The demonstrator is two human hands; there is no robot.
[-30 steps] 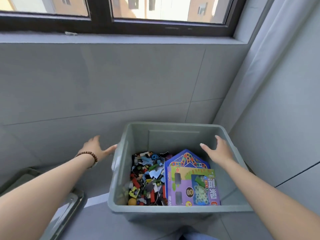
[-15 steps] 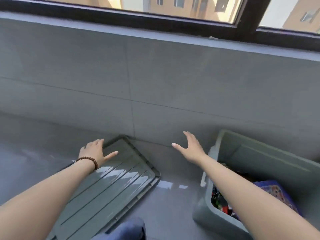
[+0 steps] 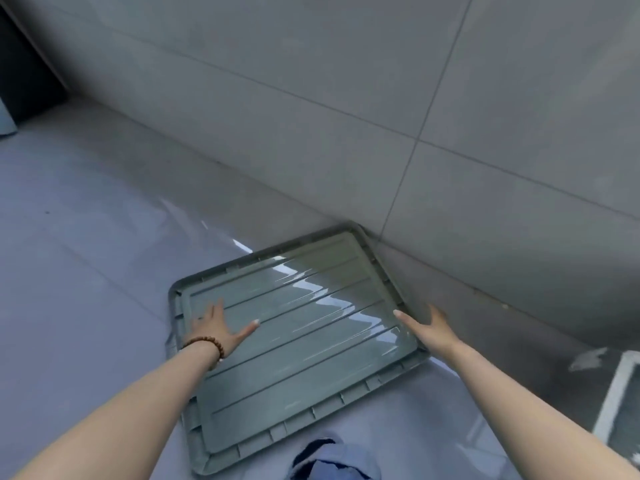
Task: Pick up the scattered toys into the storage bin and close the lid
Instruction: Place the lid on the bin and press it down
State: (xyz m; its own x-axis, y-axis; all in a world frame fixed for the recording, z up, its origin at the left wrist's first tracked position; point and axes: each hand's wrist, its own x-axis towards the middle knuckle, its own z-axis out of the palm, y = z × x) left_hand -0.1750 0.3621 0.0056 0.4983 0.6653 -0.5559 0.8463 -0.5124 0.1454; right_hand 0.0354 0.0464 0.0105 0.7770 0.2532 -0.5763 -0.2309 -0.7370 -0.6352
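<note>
Grey-green storage bin lid [image 3: 301, 344] lies flat on the glossy grey tiled floor [image 3: 86, 271], ribbed face up with a raised rim all round, set at an angle, far corner right at the base of the grey tiled wall [image 3: 346, 116]. Window glare streaks across the lid's middle

Left hand [image 3: 216, 329] over the lid's left end, just inside the short rim: fingers straight and spread, thumb stuck out toward the lid's centre, gripping nothing. Palm down; can't tell if it presses the plastic or hangs just above it. Brown bead bracelet [image 3: 207, 344] on that wrist

Right hand [image 3: 431, 329] at the lid's right-hand long edge, open too: thumb stretched out over the ribbed face, fingers reaching past the rim on the wall side, nothing clasped. Contact with the rim unclear

Both forearms bare, coming in from the bottom corners. Blue clothing [image 3: 339, 459] at bottom centre, just beside the lid's near edge

Storage bin [image 3: 620, 393] only as a pale blurred rim at the far right edge, apart from the lid; contents not readable
</note>
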